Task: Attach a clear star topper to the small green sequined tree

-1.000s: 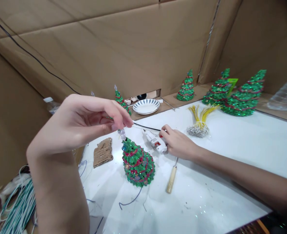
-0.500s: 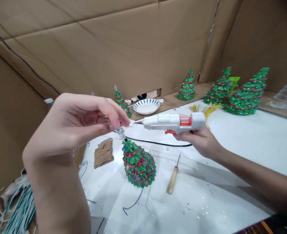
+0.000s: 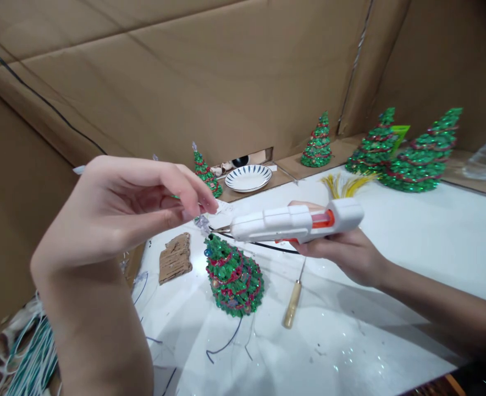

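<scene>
My right hand [image 3: 346,247] is wrapped round a white hot glue gun [image 3: 271,223] with orange parts. Its metal nozzle points left, at the small clear topper [image 3: 203,224] just above a miniature Christmas tree [image 3: 235,278]. My left hand [image 3: 144,198] is closed in a pinch over the topper, thumb against fingers; the fingers partly hide what they grip. The green tree, with red garland and small baubles, stands on the white table beneath both hands. Whether the nozzle touches the topper, I cannot tell.
A wooden-handled awl [image 3: 293,304] lies right of the tree, a torn cardboard piece [image 3: 175,258] left of it. Behind are a striped plate [image 3: 248,179], yellow bristles [image 3: 344,185] and more trees [image 3: 422,154]. A black cord [image 3: 274,247] crosses the table. Cardboard walls [image 3: 226,82] surround it.
My right hand has lowered the glue gun, bringing its nozzle down from near my left fingertips to the topper just above the tree. My left hand stays nearly in place.
</scene>
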`<state>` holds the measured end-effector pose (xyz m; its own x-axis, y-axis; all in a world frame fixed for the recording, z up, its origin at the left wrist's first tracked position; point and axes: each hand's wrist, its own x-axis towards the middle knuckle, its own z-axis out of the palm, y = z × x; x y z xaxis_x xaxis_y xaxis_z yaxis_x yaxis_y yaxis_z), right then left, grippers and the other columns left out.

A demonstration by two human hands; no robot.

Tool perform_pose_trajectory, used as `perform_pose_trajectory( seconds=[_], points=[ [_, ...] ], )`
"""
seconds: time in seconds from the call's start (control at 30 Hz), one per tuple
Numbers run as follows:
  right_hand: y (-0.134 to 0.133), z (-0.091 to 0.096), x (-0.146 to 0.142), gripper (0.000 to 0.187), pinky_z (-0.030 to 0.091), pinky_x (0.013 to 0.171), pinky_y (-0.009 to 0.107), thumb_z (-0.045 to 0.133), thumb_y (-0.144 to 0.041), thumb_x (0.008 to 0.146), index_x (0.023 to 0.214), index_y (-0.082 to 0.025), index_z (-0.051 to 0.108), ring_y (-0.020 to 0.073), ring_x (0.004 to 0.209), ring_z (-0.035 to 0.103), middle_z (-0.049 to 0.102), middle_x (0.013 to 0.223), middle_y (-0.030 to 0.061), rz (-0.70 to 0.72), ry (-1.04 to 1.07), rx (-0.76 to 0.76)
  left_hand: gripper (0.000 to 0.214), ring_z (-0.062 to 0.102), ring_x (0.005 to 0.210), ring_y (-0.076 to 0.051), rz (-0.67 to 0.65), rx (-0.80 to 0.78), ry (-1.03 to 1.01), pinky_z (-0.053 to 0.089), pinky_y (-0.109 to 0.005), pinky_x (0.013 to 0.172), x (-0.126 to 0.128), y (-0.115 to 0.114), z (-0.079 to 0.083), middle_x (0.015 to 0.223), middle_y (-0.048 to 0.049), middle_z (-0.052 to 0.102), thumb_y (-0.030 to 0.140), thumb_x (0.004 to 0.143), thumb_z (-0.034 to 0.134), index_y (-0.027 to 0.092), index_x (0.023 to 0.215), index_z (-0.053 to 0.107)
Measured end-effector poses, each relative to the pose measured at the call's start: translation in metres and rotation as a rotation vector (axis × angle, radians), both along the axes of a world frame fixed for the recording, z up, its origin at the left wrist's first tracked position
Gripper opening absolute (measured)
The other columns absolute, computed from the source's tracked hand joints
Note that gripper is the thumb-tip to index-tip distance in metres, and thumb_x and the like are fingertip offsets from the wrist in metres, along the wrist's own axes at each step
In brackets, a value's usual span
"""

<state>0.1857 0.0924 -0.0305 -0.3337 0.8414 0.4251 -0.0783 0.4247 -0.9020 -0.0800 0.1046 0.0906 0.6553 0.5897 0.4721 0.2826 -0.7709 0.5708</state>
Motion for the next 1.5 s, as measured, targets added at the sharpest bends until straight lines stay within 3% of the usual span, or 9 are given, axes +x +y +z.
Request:
perform_pose_trajectory(
  seconds=[0.13,0.33,0.43,0.57,0.9,1.07,1.23,1.37,1.5],
  points=[
    [0.001,0.002,-0.001,0.005,0.037,0.061,0.025,0.058,-0.015,0.071,0.073,-0.017,0.054,0.0116,0.066,0.047,0.048,0.071,-0.0016,0.044,-0.031,0.04,0.013,0.069,0.074,-0.02,0.016,-0.008,-0.005,0.057,-0.028,0.06,0.001,-0.001,0.0,0.081,-0.0081,0.071,0.002,0.073,0.067,0.015,0.072,0.068],
    [0.003,0.001,0.003,0.015,0.038,0.058,0.024,0.057,-0.013,0.071,0.085,-0.018,0.06,0.0113,0.064,0.048,0.051,0.07,-0.002,0.101,-0.016,0.049,0.014,0.069,0.075,-0.019,-0.011,-0.018,-0.011,0.056,-0.025,0.06,-0.001,0.0,0.002,0.082,-0.009,0.071,-0.001,0.073,0.066,0.013,0.073,0.068],
    [0.003,-0.001,0.007,0.021,0.043,0.059,0.024,0.059,-0.012,0.068,0.087,-0.019,0.064,0.0131,0.068,0.053,0.059,0.073,-0.0005,0.12,0.022,-0.064,0.014,0.069,0.076,-0.019,0.002,-0.023,-0.012,0.056,-0.025,0.061,-0.001,-0.001,0.001,0.082,-0.0086,0.071,0.0,0.073,0.066,0.013,0.072,0.068],
    [0.004,-0.004,0.009,0.016,0.047,0.064,0.024,0.061,-0.01,0.065,0.077,-0.019,0.067,0.0142,0.071,0.056,0.063,0.072,-0.0002,0.06,0.059,-0.176,0.013,0.068,0.074,-0.02,0.018,-0.006,-0.005,0.056,-0.028,0.059,-0.001,-0.001,0.001,0.081,-0.0078,0.071,0.002,0.073,0.067,0.014,0.073,0.069],
    [-0.003,-0.001,0.003,0.009,0.041,0.064,0.027,0.059,-0.016,0.072,0.071,-0.02,0.051,0.0134,0.069,0.051,0.052,0.073,-0.0024,0.041,-0.028,-0.033,0.012,0.067,0.071,-0.019,0.032,-0.001,-0.01,0.056,-0.03,0.061,0.003,-0.003,0.001,0.078,-0.0073,0.07,0.003,0.074,0.067,0.014,0.069,0.068],
    [-0.003,0.002,-0.001,0.005,0.037,0.061,0.026,0.055,-0.016,0.074,0.079,-0.017,0.054,0.0123,0.068,0.046,0.048,0.074,-0.0011,0.099,-0.098,0.055,0.011,0.068,0.071,-0.019,0.03,-0.005,-0.012,0.057,-0.029,0.062,0.003,-0.003,0.001,0.078,-0.0075,0.07,0.003,0.075,0.066,0.013,0.07,0.068],
    [-0.004,0.0,-0.001,0.009,0.038,0.061,0.025,0.056,-0.015,0.072,0.08,-0.017,0.057,0.0114,0.067,0.047,0.049,0.073,-0.0011,0.195,-0.08,-0.007,0.009,0.067,0.073,-0.018,0.004,-0.019,-0.012,0.055,-0.027,0.058,0.002,-0.002,0.0,0.08,-0.0086,0.07,0.005,0.076,0.066,0.013,0.073,0.067],
    [0.005,-0.004,0.012,0.017,0.04,0.059,0.025,0.057,-0.011,0.067,0.079,-0.019,0.065,0.0131,0.066,0.053,0.06,0.071,-0.0001,0.107,0.032,-0.12,0.008,0.064,0.072,-0.015,0.019,-0.036,-0.016,0.053,-0.023,0.056,0.002,-0.001,0.001,0.083,-0.0088,0.07,0.006,0.076,0.067,0.013,0.073,0.067],
    [0.023,-0.006,0.024,0.016,0.029,0.046,0.027,0.053,-0.014,0.063,0.074,-0.018,0.065,0.0126,0.05,0.046,0.056,0.056,-0.0001,-0.037,0.113,-0.058,0.008,0.064,0.075,-0.015,0.024,-0.049,-0.039,0.053,-0.023,0.059,0.002,-0.001,0.0,0.082,-0.009,0.07,0.006,0.075,0.067,0.013,0.073,0.067]
  ],
)
